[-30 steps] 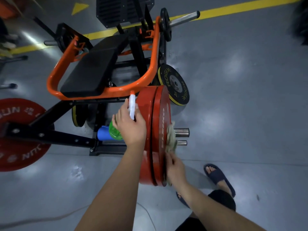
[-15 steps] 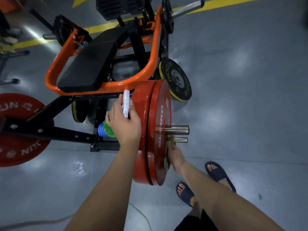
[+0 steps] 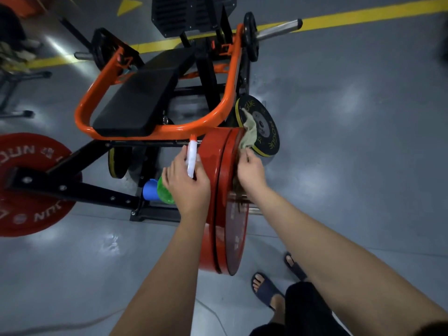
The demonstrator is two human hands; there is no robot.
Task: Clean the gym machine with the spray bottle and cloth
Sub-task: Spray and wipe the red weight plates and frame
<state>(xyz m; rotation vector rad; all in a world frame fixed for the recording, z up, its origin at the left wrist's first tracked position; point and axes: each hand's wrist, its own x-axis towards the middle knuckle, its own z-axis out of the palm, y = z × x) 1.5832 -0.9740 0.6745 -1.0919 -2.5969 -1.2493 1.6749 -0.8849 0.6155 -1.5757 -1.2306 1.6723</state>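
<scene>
Cloth (image 3: 248, 135) at the top of the red plates (image 3: 213, 238), spray bottle (image 3: 191, 158) held beside them

Most of the spray bottle is hidden behind the left hand (image 3: 186, 187): only its white head with an orange tip sticks up between the fingers, and a green part of its body shows under the hand. A blue cylinder (image 3: 150, 190) lies just beside that green part; whether it belongs to the bottle or the machine cannot be told, nor what the bottle holds. The right forearm covers nearly all of the steel pin (image 3: 255, 210) that carries the red plates.

The left hand curls round the bottle, back upward, close against the inner red plate. The right hand (image 3: 249, 174) reaches over the outer plate's upper edge, fingers bent, pinching the lower end of the pale cloth, whose upper end stands in front of a black plate with a yellow rim (image 3: 265, 128). The plates hang on the gym machine (image 3: 174, 131), its orange frame bending round a black pad (image 3: 138, 103).
</scene>
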